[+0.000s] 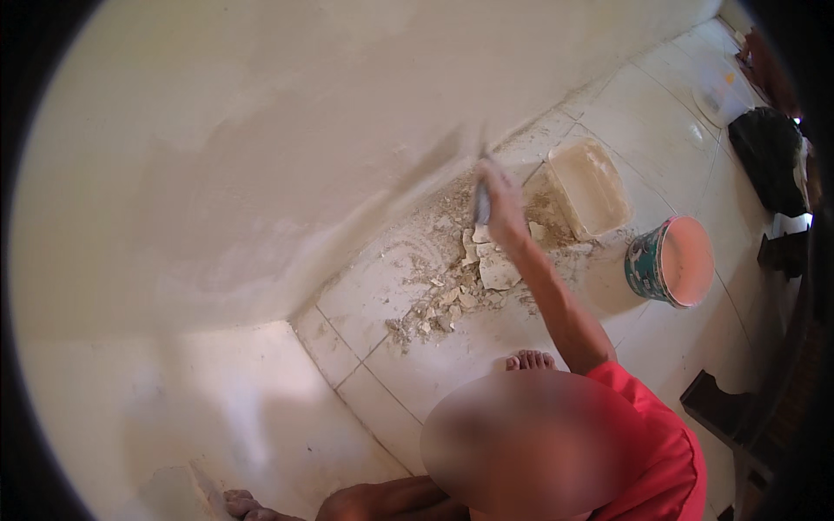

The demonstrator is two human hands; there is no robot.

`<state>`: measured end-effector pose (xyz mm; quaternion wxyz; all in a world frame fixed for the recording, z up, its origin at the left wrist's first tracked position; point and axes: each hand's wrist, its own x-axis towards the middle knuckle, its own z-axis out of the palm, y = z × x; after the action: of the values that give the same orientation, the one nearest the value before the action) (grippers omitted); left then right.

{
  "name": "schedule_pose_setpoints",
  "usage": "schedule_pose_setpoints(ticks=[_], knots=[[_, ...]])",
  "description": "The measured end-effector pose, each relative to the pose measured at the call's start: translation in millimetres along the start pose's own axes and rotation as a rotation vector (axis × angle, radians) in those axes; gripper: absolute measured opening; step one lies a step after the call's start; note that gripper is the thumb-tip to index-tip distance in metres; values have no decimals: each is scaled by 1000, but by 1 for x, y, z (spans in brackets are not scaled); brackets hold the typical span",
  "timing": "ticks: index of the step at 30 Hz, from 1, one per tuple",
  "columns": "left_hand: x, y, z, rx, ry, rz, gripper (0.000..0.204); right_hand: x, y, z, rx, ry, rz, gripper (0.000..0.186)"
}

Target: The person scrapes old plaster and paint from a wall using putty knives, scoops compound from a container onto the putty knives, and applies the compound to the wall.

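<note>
My right hand (pixel 502 195), at the end of an outstretched arm, is closed around a grey scraper-like tool (pixel 481 205). Motion blurs the tool's thin upper end, which is close to the foot of the plastered wall (pixel 261 156). Below this hand, broken flakes of plaster (pixel 497 269) and crumbs lie on the tiled floor. What appears to be my left hand (pixel 241 504) is at the lower left, beside a scuffed patch of the side wall. The picture's edge cuts it off, and its fingers are not clear.
A rectangular tub (pixel 591 189) coated in pale plaster stands right of the rubble. Nearby is a green bucket (pixel 669 262) with a pinkish inside. Farther right are a black bag (pixel 769 161), a clear container (pixel 723 94) and dark furniture (pixel 719 401). My bare toes (pixel 531 359) are near the rubble.
</note>
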<state>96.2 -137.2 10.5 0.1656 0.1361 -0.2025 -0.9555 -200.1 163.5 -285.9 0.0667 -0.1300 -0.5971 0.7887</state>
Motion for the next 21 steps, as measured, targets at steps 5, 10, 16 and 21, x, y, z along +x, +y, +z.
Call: schedule_pose_setpoints(ticks=[5,10,16,21], knots=[[-2,1,-1,-10,-16,15,27,12,5,15,147,57,-23,41],[-6,2,1,-3,-20,26,26,-56,20,82,-102,-256,18,59],[-7,0,3,-8,-13,72,24,-73,39,68,15,-152,94,66],[-7,1,5,-13,-12,92,22,-52,57,83,245,-103,113,69]])
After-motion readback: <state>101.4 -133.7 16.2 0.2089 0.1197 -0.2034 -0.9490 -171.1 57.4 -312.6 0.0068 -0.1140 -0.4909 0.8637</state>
